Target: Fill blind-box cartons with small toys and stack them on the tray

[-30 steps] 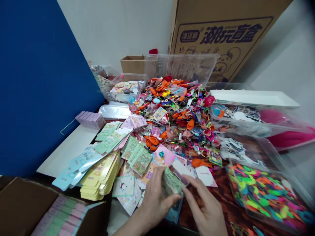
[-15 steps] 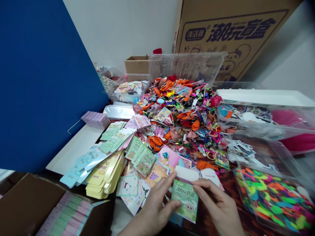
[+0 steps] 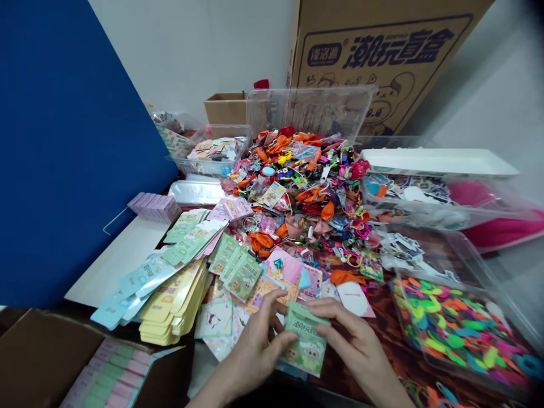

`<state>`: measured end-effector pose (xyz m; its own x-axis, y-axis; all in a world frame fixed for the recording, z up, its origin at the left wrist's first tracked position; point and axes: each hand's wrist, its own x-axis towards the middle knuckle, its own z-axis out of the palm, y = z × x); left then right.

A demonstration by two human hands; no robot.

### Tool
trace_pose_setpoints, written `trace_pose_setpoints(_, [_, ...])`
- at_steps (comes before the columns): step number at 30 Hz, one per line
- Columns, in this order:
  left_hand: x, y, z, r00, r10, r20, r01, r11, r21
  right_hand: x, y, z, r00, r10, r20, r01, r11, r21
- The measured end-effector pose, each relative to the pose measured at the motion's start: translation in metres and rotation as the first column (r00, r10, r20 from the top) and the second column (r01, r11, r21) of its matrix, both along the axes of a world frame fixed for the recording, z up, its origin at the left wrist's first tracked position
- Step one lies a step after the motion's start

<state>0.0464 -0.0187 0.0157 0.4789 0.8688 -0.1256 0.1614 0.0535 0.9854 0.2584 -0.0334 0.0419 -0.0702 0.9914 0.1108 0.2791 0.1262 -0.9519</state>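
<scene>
Left hand (image 3: 255, 345) and right hand (image 3: 352, 340) now sit closer together, fingers pinching the green foil packet (image 3: 306, 340) from both sides, its tilt changed, just above scattered cards (image 3: 215, 320). Brown counter (image 3: 382, 320) carries a balloon-and-trinket heap (image 3: 297, 192), clear bin (image 3: 450, 334); printed carton (image 3: 382, 56) behind.

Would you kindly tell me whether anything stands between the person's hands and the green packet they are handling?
Nothing visible does: the left hand and the right hand are both on the green printed packet, at its side edges, with no other item between them and it.
</scene>
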Motion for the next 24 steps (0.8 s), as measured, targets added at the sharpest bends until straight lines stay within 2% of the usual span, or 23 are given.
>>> trace_pose_setpoints(3, [0.0,-0.001,0.002,0.998,-0.028,-0.055,0.029,0.999,0.013,-0.008,0.001,-0.003,0.996,-0.063,-0.057,0.061,0.997,-0.043])
trace_pose_setpoints(7, [0.0,0.0,0.009,0.994,-0.06,-0.096,0.063,0.998,0.027,-0.015,0.004,-0.006,0.986,-0.162,-0.047,0.156,0.981,-0.111])
trace_pose_setpoints(9, [0.0,0.001,0.011,0.991,-0.076,-0.108,0.08,0.996,0.037,-0.014,0.007,-0.005,0.984,-0.171,-0.041,0.164,0.978,-0.128])
trace_pose_setpoints(15, [-0.003,-0.001,0.005,0.987,-0.087,-0.138,0.095,0.994,0.053,-0.001,0.014,0.003,0.999,0.032,-0.009,-0.033,0.982,-0.185])
trace_pose_setpoints(17, [-0.004,-0.001,0.004,0.99,-0.063,-0.127,0.07,0.997,0.046,0.001,0.011,0.001,0.999,0.039,0.033,-0.034,0.988,-0.15])
trace_pose_setpoints(20, [-0.004,0.001,0.007,0.994,-0.027,-0.102,0.034,0.997,0.068,0.0,0.003,-0.01,0.995,-0.014,0.095,0.015,1.0,-0.011])
trace_pose_setpoints(22, [-0.005,0.003,0.009,0.995,-0.044,-0.092,0.054,0.992,0.116,-0.001,-0.001,-0.016,0.994,-0.028,0.108,0.021,0.998,0.066])
trace_pose_setpoints(24, [-0.006,0.004,0.011,0.993,-0.067,-0.094,0.083,0.981,0.176,-0.001,-0.003,-0.021,0.994,0.015,0.113,-0.025,0.996,0.088])
